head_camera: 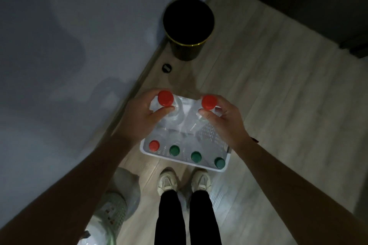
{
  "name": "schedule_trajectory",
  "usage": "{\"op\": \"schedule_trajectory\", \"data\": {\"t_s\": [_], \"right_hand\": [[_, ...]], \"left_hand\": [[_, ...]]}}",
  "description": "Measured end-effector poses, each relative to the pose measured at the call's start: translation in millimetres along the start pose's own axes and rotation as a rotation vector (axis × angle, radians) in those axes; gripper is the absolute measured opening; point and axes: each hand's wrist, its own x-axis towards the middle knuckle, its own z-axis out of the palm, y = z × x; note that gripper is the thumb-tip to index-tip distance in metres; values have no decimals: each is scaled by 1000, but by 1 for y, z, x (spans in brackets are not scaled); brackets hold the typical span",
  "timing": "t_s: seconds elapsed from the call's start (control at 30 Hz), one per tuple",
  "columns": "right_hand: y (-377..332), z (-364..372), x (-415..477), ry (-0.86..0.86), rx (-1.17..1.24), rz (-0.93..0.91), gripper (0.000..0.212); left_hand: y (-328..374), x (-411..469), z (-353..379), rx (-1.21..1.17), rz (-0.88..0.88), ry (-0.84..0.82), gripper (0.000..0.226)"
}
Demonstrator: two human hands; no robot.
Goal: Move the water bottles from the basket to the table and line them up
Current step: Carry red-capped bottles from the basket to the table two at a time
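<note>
- Left hand (137, 117) has its grip clamped round the neck of a red-capped water bottle (173, 113), thumb and fingers pinching just under the cap.
- Right hand (223, 117) is doing the same on a second red-capped bottle (196, 123). So both grips are closed on a bottle each, held over the far half of the basket.
- The white plastic basket (179, 158) sits on the wood floor (258, 105) right in front of the person's shoes, next to the wall.
- Four more bottles stand along its near edge: one with a red cap (154, 145), three with green caps (174, 150).
- The worktop isn't in view at all, so I can't say where the line-up goes.
- Handling guess: they're clear thin plastic and look full, so they're probably heavy-ish and the bodies will squash if squeezed.
- The neck is the stiff bit, and the ridge under the cap should stop a slip. That makes it a good hold for a short carry.
- For the walk I'd maybe wrap the body instead, since a two-finger neck pinch lets a full bottle swing.
- They aren't fragile, but they're tall and tippy, so set each one flat on its base.
- There's a black trash bin (188, 32) just past the basket, so watch it when turning.
</note>
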Motion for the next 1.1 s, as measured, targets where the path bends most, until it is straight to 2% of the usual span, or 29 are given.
{"op": "schedule_trajectory", "data": {"t_s": [0.17,0.27,0.33,0.4,0.5,0.67,0.83,0.97,1.1], "right_hand": [[-106,-33,-55,79,-18,-90,24],[-166,-51,-95,132,45,-135,26],[-199,-60,-122,168,136,-181,35],[-225,-64,-146,204,212,-212,39],[-255,-64,-178,227,272,-234,33],[-281,-62,-213,20,332,-243,42],[-302,-53,-219,-205,340,-187,52],[-307,-48,-220,-269,340,-65,46],[-300,-46,-224,-398,382,-18,34]], "left_hand": [[99,-48,-58,-50,66,175,23],[155,-85,-88,-214,25,248,19],[185,-108,-105,-302,65,314,20],[209,-129,-118,-376,104,361,25],[235,-161,-128,-495,102,354,38],[259,-202,-134,-670,73,301,33],[266,-233,-129,-867,-44,204,30],[268,-265,-118,-806,-13,290,36],[273,-303,-94,-671,-88,500,47]]}}
